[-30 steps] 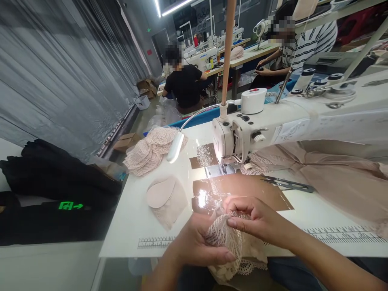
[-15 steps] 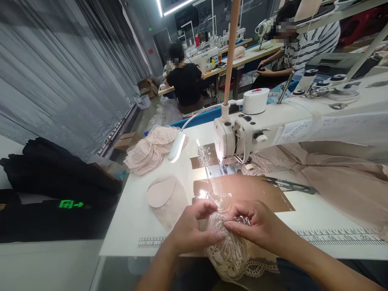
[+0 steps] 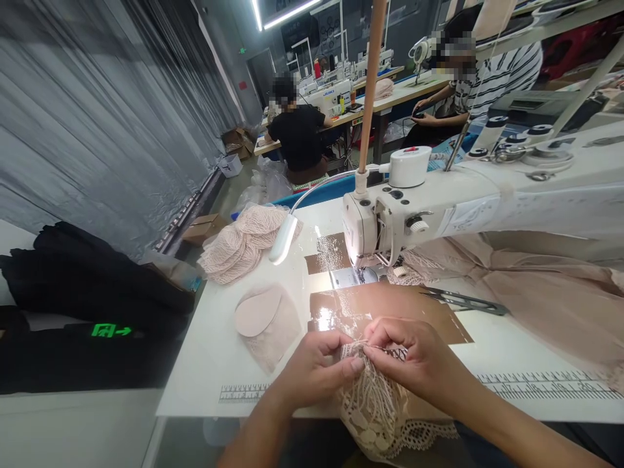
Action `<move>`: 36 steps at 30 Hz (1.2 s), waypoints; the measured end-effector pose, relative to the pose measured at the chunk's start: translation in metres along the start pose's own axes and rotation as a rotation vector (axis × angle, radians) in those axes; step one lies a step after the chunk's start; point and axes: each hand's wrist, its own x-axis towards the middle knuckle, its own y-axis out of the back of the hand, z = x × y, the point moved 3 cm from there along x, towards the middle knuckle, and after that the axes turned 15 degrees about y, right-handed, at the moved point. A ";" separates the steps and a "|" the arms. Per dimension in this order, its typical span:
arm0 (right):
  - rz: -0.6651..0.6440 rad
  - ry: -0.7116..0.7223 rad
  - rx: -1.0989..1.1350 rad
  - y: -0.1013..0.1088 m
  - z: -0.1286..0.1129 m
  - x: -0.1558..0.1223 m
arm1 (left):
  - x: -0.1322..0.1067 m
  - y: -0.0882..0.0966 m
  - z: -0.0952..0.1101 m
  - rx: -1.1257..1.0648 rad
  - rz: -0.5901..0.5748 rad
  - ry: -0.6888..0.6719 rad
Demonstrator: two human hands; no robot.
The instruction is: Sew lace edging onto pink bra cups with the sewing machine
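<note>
Both of my hands pinch a piece of beige lace (image 3: 373, 406) at the near edge of the white sewing table (image 3: 214, 364). My left hand (image 3: 314, 370) grips its left side, thumb against fingers. My right hand (image 3: 414, 361) pinches the top edge right beside it. The lace hangs down over the table edge toward my lap. Just beyond my hands lies a shiny brown plate (image 3: 390, 305) under the white sewing machine (image 3: 439, 201).
A stack of lace cups (image 3: 244, 240) and flat beige pads (image 3: 260, 315) lie on the left of the table. Tweezers (image 3: 463, 300) and beige fabric (image 3: 550, 286) lie to the right. Black cloth (image 3: 92, 273) sits far left. Two people sit at machines behind.
My left hand came up from under the lace and closed in on its top edge beside my right hand. The lace has dropped lower over the table edge.
</note>
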 end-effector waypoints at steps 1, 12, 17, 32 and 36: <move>0.002 -0.012 0.003 0.000 0.001 0.001 | 0.001 0.000 0.000 0.004 0.016 -0.003; -0.199 -0.223 0.194 0.012 0.012 0.004 | 0.010 -0.003 0.005 -0.100 -0.052 -0.001; -0.186 -0.262 0.476 0.011 0.020 0.001 | 0.014 -0.004 0.008 -0.320 -0.204 0.110; 0.039 -0.379 0.458 0.048 0.050 -0.007 | 0.004 0.058 0.023 -0.549 0.502 0.090; 0.003 -0.361 0.227 0.066 0.042 -0.008 | 0.001 0.093 0.045 0.159 0.991 -0.067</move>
